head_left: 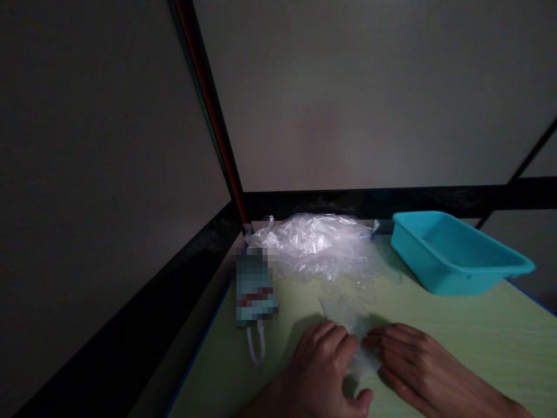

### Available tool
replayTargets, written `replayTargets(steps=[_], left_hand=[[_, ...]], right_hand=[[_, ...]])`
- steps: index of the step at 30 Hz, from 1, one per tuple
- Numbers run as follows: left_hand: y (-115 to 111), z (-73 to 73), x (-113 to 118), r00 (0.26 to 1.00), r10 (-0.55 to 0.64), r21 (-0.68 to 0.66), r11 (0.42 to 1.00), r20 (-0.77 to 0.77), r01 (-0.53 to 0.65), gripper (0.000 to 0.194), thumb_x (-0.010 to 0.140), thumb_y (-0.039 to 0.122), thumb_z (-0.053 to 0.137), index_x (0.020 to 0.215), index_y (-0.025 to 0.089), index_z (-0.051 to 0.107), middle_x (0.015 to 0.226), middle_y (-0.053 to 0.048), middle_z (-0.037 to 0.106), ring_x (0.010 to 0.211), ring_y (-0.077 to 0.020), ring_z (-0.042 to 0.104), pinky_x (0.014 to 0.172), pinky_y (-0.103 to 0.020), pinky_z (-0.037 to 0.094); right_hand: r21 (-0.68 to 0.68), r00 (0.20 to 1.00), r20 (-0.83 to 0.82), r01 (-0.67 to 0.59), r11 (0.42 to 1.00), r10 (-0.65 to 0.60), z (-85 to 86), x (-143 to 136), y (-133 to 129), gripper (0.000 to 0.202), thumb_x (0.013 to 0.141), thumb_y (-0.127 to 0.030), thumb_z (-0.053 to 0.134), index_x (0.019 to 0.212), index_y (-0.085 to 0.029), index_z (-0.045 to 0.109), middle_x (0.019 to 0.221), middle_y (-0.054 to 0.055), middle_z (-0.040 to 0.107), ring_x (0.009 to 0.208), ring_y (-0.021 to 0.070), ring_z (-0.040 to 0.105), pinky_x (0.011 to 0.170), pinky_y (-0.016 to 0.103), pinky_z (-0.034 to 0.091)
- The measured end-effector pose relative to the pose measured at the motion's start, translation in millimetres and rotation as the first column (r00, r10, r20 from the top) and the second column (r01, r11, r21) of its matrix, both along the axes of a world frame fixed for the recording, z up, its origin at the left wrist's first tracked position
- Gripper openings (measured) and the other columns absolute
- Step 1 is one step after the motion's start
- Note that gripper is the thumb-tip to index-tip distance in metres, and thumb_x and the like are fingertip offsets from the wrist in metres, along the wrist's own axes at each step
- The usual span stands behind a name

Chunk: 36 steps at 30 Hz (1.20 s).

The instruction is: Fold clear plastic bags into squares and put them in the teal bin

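Note:
A thin clear plastic bag (350, 310) lies on the table between my two hands, partly covered by them. My left hand (324, 366) is on its left side, palm down, with fingers curled onto the film and the thumb reaching right. Across from it, my right hand (413, 360) grips the bag's right side, its fingers close together. The fingertips of both hands are partly hidden. Beyond them spreads a crumpled pile of shiny clear plastic bags (317, 244).
A turquoise plastic basin (470, 273) stands at the back right of the light green table (478, 337). At the left lies a blurred-out packet (256, 290) with a white loop (256, 345). Pale wall panels (369, 104) rise behind and to the left.

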<state>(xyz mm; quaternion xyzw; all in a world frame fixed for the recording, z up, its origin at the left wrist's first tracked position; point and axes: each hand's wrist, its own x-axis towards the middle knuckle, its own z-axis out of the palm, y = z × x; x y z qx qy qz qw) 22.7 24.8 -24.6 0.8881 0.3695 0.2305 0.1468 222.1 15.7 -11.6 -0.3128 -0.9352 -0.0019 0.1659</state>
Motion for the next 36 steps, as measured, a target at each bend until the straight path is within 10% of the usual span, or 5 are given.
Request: replayTargets(steps=[9,21,29,36], left_hand=[[5,0.4,-1,0.975,-0.028,0.107,0.993,-0.221,0.053,0.01,0.071,0.013,0.054,0.081,0.017,0.053,0.084,-0.002,0.056,0.082,-0.0172,0.05,0.074,-0.028,0.044],[7,-0.3,-2,0.99,-0.07,0.181,0.979,-0.122,0.092,0.009,0.078,0.013,0.052,0.07,0.016,0.052,0.072,0.0,0.055,0.071,-0.0134,0.051,0.065,-0.023,0.04],[11,2.5,-1,0.99,0.068,-0.115,0.992,0.122,-0.054,0.02,0.082,0.012,0.046,0.065,0.016,0.055,0.064,0.0,0.055,0.063,-0.0121,0.053,0.058,-0.022,0.036],[25,-10.7,3,0.847,0.337,-0.511,0.855,0.411,-0.093,0.027,0.07,0.006,0.05,0.095,0.016,0.055,0.064,0.003,0.053,0.058,-0.0102,0.053,0.053,-0.019,0.037]], right_hand=[[-0.007,1.0,0.02,0.0,1.0,0.0,2.0,2,-1,0.023,0.08,-0.011,0.042,0.092,-0.016,0.062,0.097,0.007,0.066,0.09,0.0226,0.059,0.081,0.039,0.047],[-0.164,0.999,-0.043,-0.035,0.986,0.028,-5.7,10,11,0.026,0.087,-0.018,0.044,0.111,-0.018,0.054,0.109,0.008,0.063,0.102,0.0185,0.057,0.088,0.032,0.045],[-0.555,0.904,-0.272,0.133,0.821,-0.331,-8.7,3,13,0.021,0.09,-0.031,0.039,0.08,-0.02,0.053,0.069,-0.001,0.059,0.064,0.0141,0.056,0.059,0.025,0.043],[-0.74,0.74,-0.417,0.061,0.67,-0.528,-22.7,-8,26,0.021,0.087,-0.04,0.041,0.08,-0.02,0.043,0.052,-0.007,0.038,0.046,0.0094,0.034,0.042,0.021,0.022]])
